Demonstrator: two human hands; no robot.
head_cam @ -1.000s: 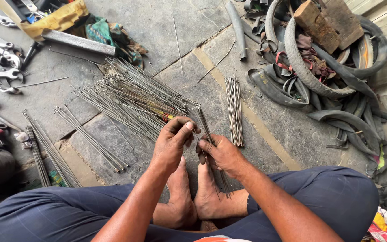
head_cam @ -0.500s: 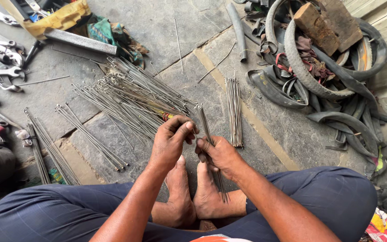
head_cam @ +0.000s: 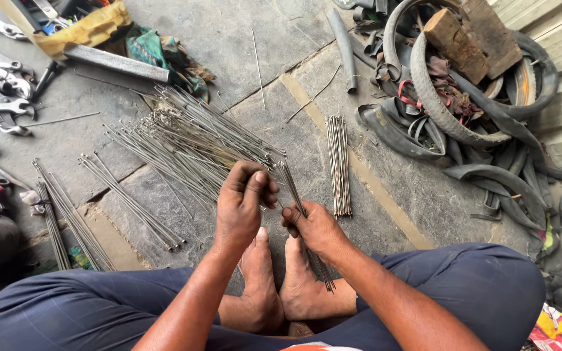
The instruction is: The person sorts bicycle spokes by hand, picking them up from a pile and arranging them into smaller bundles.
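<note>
Right hand (head_cam: 313, 227) closed around a small bundle of spokes (head_cam: 302, 221), long axis running from up-left by the left fingertips down-right over the feet. Left hand (head_cam: 245, 201) just beside, fingers pinching at the bundle's upper end. Large spoke pile (head_cam: 183, 140) lying up-left on the floor (head_cam: 281, 39), nearer the left hand.

Bundle of spokes (head_cam: 304, 221): thin grey metal rods, gathered parallel, held tilted with the upper ends fanned slightly and the lower ends reaching down over the bare feet (head_cam: 281, 286). Loose spoke pile (head_cam: 190, 140): many like rods, criss-crossed flat on the ground, beyond the feet and to their left.
</note>
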